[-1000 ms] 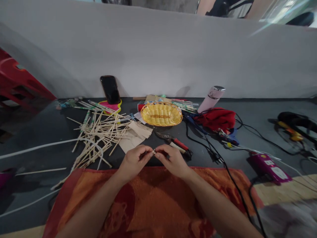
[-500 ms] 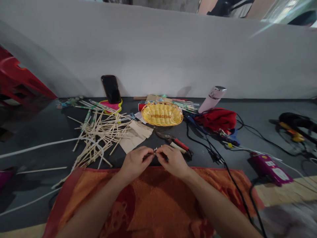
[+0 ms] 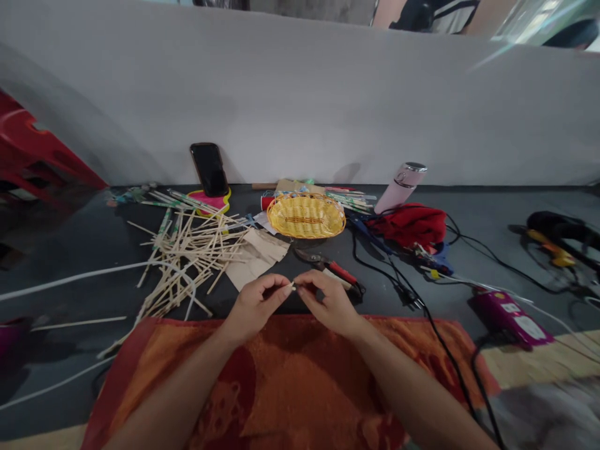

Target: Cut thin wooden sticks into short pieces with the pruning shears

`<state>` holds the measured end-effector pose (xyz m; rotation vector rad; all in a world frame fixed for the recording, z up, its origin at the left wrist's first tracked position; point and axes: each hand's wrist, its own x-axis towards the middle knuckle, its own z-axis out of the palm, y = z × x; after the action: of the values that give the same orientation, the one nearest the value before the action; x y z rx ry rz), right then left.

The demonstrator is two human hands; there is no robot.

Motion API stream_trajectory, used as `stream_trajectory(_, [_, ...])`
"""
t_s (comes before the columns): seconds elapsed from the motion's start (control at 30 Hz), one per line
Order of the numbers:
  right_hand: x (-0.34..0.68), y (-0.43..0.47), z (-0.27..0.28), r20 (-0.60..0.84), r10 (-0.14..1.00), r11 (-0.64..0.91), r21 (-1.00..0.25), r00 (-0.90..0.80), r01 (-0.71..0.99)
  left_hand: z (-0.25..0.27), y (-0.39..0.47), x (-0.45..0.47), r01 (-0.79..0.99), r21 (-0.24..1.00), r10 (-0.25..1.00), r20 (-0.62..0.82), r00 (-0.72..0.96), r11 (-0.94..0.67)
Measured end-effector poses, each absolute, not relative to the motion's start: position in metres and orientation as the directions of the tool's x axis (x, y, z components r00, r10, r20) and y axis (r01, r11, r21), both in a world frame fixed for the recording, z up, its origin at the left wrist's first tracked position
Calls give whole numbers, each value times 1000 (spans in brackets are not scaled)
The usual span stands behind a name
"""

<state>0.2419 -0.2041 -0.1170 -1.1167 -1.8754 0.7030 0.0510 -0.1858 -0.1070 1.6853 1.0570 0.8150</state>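
Note:
My left hand (image 3: 262,301) and my right hand (image 3: 328,301) meet at the fingertips, both pinched closed on a tiny pale piece (image 3: 293,286). It looks like a short bit of stick, but most of it is hidden by the fingers. Beneath my forearms lies an orange towel (image 3: 300,387). Just beyond my right hand are pruning shears (image 3: 330,267) with red and white handles. A scrap of brown cardboard (image 3: 255,253) lies past my left hand, beside a loose heap of thin pale sticks (image 3: 192,256).
A yellow woven basket (image 3: 307,215) stands at the back. To its left a phone (image 3: 209,169) leans upright; to its right are a pink flask (image 3: 400,187) and a red cloth (image 3: 412,225). Black cables (image 3: 422,306) run past a purple box (image 3: 513,319). A white wall rises behind.
My fingers have shifted slightly around the small piece, with the left fingers and thumb spreading into a wider loop. Everything on the table stays where it was.

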Motion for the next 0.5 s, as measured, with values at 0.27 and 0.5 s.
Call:
stream_trajectory(0.27, [244, -203, -121, 402, 883, 468, -777, -240, 421, -109, -184, 51, 284, 945, 906, 31, 423, -164])
stream_trajectory(0.5, [245, -203, -121, 424, 839, 540, -732, -341, 417, -111, -184, 53, 298, 937, 874, 17, 485, -184])
